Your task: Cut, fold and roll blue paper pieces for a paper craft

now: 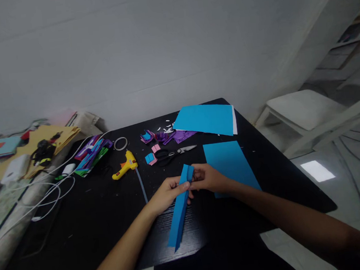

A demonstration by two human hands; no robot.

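A folded blue paper strip (pixel 180 211) is held between both hands, above the near part of the black table (pixel 113 230). By the left hand (pixel 168 193) it is gripped around its upper part, the thumb laid across its face. By the right hand (pixel 208 177) it is pinched close to its upper end, the fingers curled in at the edge. The strip is slanted, its lower end pointed toward the near edge of the table.

Just beyond the hands, scissors (pixel 175 153) with black handles are laid with the blades pointed right. Beside the handles, small pink and blue folded pieces (pixel 151 158) are seen, and to the left a yellow glue gun (pixel 126 165) is rested on its side near a grey ring (pixel 120 143). Near the right hand, a blue sheet (pixel 230 164) is laid flat, partly covered by the right forearm.

Farther back, a larger blue sheet (pixel 205 119) is placed over a white one (pixel 234 121), with purple paper (pixel 183 135) and white scraps (pixel 168 127) close to its left side. At the left, a pile of coloured paper (pixel 93 154) is crossed by a white cable (pixel 59 182). Beyond the table's right side, a white chair (pixel 304 106) is seen.
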